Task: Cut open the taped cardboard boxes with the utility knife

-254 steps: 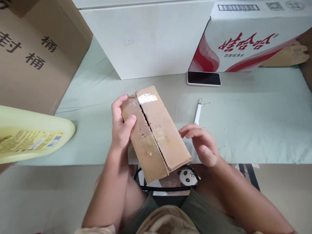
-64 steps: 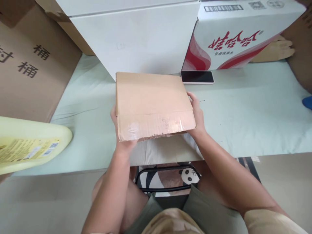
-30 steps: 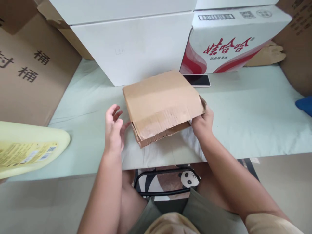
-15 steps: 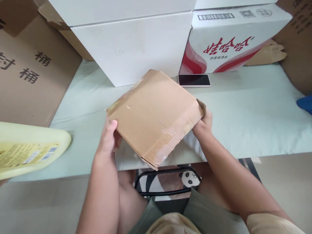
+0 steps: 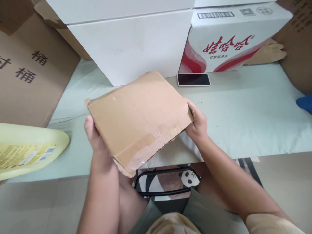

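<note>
Holding a cardboard box (image 5: 141, 113) tilted in the middle of the frame, we have both hands on it above the green-clothed counter (image 5: 255, 113). Our left grip (image 5: 98, 142) is closed against the box's left edge, its thumb upright beside the cardboard and its fingers hidden underneath. Our right grip (image 5: 198, 122) pinches the right corner, where the torn end of a flap stands a little open. Along the near edge we see a ragged, creased strip with clear tape at its lower corner.

Just beyond the box, right of centre, a phone (image 5: 193, 80) lies flat with its screen dark. Behind it, across the top, stand a white box (image 5: 143, 48) and a red-and-white carton (image 5: 216, 48). A large brown box (image 5: 26, 97) fills the upper left, with a pale yellow bottle (image 5: 31, 146) below it. At the right edge we see part of a blue object (image 5: 305, 104).
</note>
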{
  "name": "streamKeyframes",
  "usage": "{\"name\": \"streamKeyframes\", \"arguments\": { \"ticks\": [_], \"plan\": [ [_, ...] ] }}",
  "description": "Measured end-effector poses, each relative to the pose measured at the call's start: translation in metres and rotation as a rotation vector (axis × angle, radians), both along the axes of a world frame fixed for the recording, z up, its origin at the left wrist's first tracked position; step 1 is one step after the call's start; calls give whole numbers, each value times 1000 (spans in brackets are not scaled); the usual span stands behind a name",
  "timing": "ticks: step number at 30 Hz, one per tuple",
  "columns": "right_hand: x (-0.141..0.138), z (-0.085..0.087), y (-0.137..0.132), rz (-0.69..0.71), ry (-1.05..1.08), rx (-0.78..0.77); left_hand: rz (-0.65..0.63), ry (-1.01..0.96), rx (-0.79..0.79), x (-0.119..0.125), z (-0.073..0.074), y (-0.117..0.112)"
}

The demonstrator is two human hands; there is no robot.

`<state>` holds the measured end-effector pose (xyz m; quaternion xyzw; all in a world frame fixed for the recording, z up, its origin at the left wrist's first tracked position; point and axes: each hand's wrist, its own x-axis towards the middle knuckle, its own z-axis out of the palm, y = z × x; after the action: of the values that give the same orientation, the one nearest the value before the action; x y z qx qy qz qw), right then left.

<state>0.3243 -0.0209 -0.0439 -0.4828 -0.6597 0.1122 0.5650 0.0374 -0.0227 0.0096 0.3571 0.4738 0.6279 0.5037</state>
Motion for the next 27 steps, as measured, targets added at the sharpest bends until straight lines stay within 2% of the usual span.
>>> {"name": "streamKeyframes", "arguments": {
  "ticks": [3,6,9,11,13,15,18,20,24,27],
  "plan": [
    [6,1,1,61,-95,63,-1,-88,-31,5,13,-6],
    [8,4,1,147,-178,42,6,-130,-33,6,21,-9],
    [6,10,-2,355,-283,-5,14,-182,-13,9,28,-10],
    [4,15,-6,525,-337,-75,22,-226,-35,11,32,-11],
    [2,19,-9,634,-341,-162,25,-268,-73,10,34,-12],
    [3,21,-9,629,-306,-216,21,-275,-99,6,32,-12],
    [4,17,-6,463,-295,-282,-22,-190,-178,-6,26,-13],
    [4,12,-3,369,-365,-370,-48,-155,-269,-12,23,-13],
    [0,5,-1,367,-554,-560,20,-190,-353,-16,23,-11],
    [-2,4,-1,358,-607,-589,34,-127,-404,-14,24,-6]
  ]
}}
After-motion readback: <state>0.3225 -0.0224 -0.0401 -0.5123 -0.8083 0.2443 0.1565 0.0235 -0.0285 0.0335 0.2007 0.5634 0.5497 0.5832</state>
